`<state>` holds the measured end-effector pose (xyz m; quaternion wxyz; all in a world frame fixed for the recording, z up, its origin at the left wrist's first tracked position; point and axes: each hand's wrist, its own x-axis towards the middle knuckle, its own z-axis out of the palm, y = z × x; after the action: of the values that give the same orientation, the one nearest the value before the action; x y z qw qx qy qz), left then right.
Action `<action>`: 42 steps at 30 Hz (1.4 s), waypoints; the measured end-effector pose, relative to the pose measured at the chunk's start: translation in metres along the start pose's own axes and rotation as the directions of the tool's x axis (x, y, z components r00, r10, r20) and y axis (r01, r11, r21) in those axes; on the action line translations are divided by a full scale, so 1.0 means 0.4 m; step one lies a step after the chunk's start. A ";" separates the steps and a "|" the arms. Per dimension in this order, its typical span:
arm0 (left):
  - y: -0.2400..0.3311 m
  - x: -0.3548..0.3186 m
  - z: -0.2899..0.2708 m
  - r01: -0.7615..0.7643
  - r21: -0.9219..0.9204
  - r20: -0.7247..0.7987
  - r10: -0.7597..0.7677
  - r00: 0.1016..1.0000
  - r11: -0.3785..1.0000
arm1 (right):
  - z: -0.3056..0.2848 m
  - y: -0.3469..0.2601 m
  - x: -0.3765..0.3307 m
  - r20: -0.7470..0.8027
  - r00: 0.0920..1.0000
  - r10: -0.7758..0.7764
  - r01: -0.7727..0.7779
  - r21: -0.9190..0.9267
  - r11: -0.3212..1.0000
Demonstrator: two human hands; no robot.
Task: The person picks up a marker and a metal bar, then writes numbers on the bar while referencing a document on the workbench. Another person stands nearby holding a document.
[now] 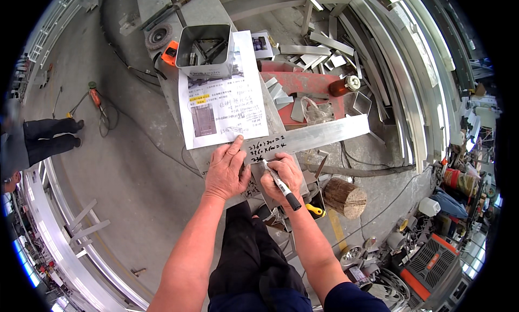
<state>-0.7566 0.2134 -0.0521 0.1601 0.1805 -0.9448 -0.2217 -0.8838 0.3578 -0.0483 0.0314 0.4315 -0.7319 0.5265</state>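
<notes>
A black-and-white marker pen (282,186) is held in my right hand (285,176), its tip touching a long flat metal strip (330,136). Rows of black handwriting run along the strip's left part. My left hand (227,168) lies palm down beside the writing, fingers stretched out, its index fingertip at the lower edge of a printed sheet (221,114). That sheet carries photos, a yellow highlighted line and handwritten notes. A square metal tin (208,68) with dark tools or bits inside stands on the sheet's top edge.
Left of the tin lie an orange tape measure (170,53) and a grinding disc (159,37). Metal offcuts (319,50), a red surface (316,85) and long profiles (400,68) fill the right. A log (345,198) and cables are on the floor; another person (48,136) stands far left.
</notes>
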 end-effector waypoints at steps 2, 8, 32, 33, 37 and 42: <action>0.000 0.001 -0.002 -0.001 0.000 -0.003 0.001 1.000 1.000 | -0.001 0.000 0.002 -0.001 1.000 0.004 -0.004 -0.006 1.000; 0.000 0.002 -0.002 -0.006 -0.006 -0.016 0.006 1.000 1.000 | -0.020 0.013 0.005 0.004 1.000 -0.023 0.023 -0.003 1.000; 0.004 0.004 -0.002 -0.011 -0.015 -0.002 0.011 1.000 1.000 | -0.027 0.019 0.013 -0.020 0.999 -0.038 0.038 -0.027 0.999; 0.006 0.002 -0.002 -0.012 -0.012 -0.004 0.012 1.000 1.000 | -0.027 0.021 0.013 -0.019 0.999 -0.041 0.040 -0.033 0.999; 0.004 0.002 -0.006 -0.010 0.018 -0.002 0.010 1.000 1.000 | -0.027 0.020 0.009 -0.017 1.000 -0.024 0.024 -0.023 0.999; 0.001 0.001 -0.002 -0.009 0.007 -0.011 0.009 1.000 1.000 | -0.022 0.020 0.007 -0.053 0.999 -0.014 0.012 -0.041 0.999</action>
<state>-0.7568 0.2132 -0.0510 0.1660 0.1779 -0.9454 -0.2168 -0.8946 0.3637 -0.0489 0.0630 0.4215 -0.7384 0.5226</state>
